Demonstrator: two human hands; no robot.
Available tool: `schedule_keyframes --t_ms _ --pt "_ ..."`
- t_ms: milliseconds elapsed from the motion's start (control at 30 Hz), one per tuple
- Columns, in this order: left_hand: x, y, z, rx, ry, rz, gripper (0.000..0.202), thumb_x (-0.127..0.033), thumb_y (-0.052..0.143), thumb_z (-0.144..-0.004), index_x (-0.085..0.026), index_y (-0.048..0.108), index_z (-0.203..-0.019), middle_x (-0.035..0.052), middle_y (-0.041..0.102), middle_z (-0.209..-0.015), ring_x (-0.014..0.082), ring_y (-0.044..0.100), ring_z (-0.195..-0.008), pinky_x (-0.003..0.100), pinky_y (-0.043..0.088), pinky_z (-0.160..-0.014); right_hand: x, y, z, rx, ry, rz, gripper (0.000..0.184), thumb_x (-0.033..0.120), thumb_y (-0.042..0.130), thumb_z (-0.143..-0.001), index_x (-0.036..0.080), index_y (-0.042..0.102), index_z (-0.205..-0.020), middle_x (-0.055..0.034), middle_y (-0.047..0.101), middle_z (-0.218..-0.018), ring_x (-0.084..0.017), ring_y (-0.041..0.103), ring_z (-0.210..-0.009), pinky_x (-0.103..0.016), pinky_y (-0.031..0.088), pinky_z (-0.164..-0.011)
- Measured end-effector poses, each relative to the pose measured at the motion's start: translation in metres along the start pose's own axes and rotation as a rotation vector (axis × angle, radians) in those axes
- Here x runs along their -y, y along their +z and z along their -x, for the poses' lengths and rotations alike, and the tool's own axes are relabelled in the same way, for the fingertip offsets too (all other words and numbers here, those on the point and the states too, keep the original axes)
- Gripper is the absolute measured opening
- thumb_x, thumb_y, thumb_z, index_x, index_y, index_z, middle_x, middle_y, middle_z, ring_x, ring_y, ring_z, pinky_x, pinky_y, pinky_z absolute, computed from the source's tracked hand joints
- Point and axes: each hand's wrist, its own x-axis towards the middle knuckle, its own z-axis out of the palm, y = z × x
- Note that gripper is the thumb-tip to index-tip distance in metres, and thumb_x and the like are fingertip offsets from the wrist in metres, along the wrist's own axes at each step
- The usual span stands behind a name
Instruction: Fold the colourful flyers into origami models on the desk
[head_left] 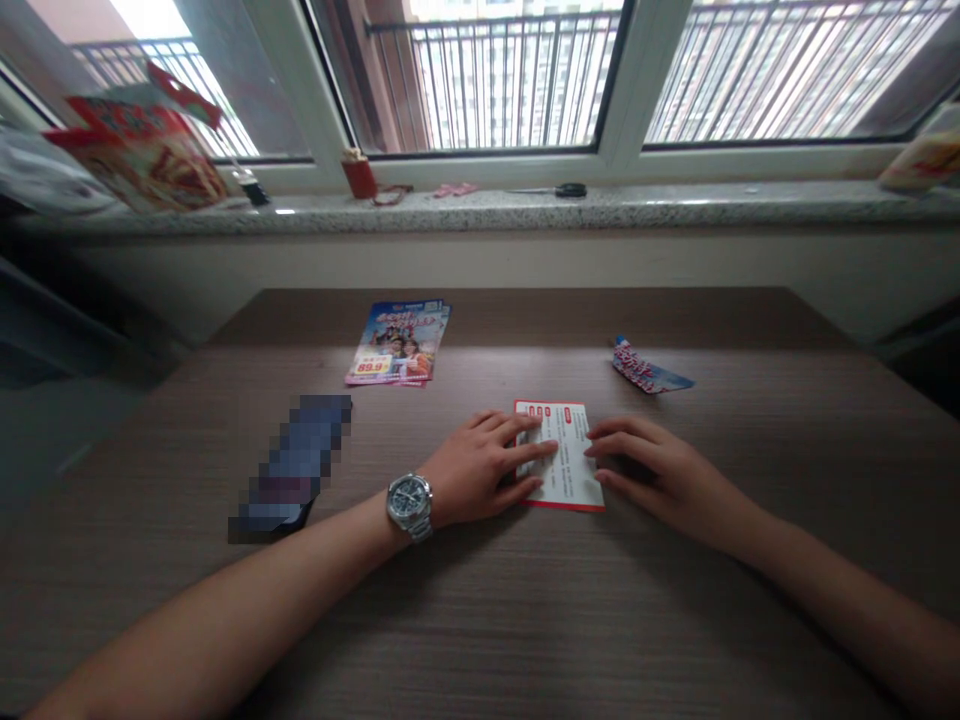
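Head view
Leaflet (571, 455): flat on wooden table (480, 600), long axis running away toward the window, slightly skewed.
Left hand (480, 468): palm down, fingers spread, pressing the left edge.
Right hand (652, 470): palm down, fingers extended, touching the right edge.

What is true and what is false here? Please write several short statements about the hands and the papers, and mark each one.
1. The left hand and the right hand both touch the white leaflet. True.
2. A watch is on the left wrist. True.
3. The colourful flyers lie to the right of the hands. False: they lie on the table, ahead and to the left of the hands.
4. The small red box stands on the table. False: it stands on the window sill.
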Motion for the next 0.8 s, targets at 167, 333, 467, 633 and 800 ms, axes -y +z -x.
schedule_keyframes --t_ms 167,333,467,633,800 --pt "0.001 0.004 -0.001 -0.004 -0.025 0.034 0.043 -0.042 0.055 -0.097 -0.030 0.056 -0.138 0.0098 0.048 -0.147 0.0281 0.049 -0.130 0.049 0.037 -0.110 -0.008 0.012 0.002 -0.010 -0.023 0.043 0.029 0.023 0.060 -0.094 0.026 0.065 -0.123 -0.0109 0.062 -0.133 -0.024 0.061 -0.121 -0.040 0.053 -0.099" --pt "0.002 0.006 -0.001 -0.019 -0.035 0.058 0.043 -0.040 0.059 -0.095 -0.028 0.057 -0.136 0.0115 0.049 -0.145 0.0290 0.048 -0.129 0.050 0.038 -0.110 -0.013 0.018 0.006 0.011 -0.033 0.061 0.029 0.022 0.061 -0.093 0.024 0.066 -0.122 -0.0116 0.061 -0.136 -0.024 0.060 -0.123 -0.040 0.052 -0.102" --pt "0.002 0.004 -0.002 -0.026 -0.023 0.057 0.039 -0.036 0.053 -0.099 -0.026 0.057 -0.136 0.0127 0.050 -0.144 0.0287 0.048 -0.130 0.051 0.039 -0.108 -0.016 0.017 0.006 0.027 -0.026 0.079 0.030 0.023 0.061 -0.094 0.024 0.065 -0.123 -0.0112 0.061 -0.137 -0.024 0.059 -0.124 -0.040 0.051 -0.103" --pt "0.001 0.000 -0.004 -0.065 0.035 0.015 0.046 -0.045 0.061 -0.093 -0.024 0.059 -0.133 0.0126 0.049 -0.146 0.0301 0.045 -0.135 0.056 0.030 -0.115 -0.016 0.016 0.006 0.049 -0.022 0.119 0.030 0.025 0.059 -0.095 0.024 0.063 -0.125 -0.0109 0.060 -0.138 -0.024 0.059 -0.124 -0.041 0.051 -0.103" --pt "0.000 -0.002 -0.004 -0.048 0.132 0.008 0.050 -0.054 0.060 -0.091 -0.023 0.059 -0.132 0.0090 0.060 -0.136 0.0287 0.052 -0.129 0.055 0.029 -0.118 -0.015 0.015 0.006 0.051 -0.016 0.146 0.031 0.026 0.059 -0.095 0.025 0.063 -0.126 -0.0107 0.061 -0.137 -0.025 0.060 -0.122 -0.043 0.052 -0.101"
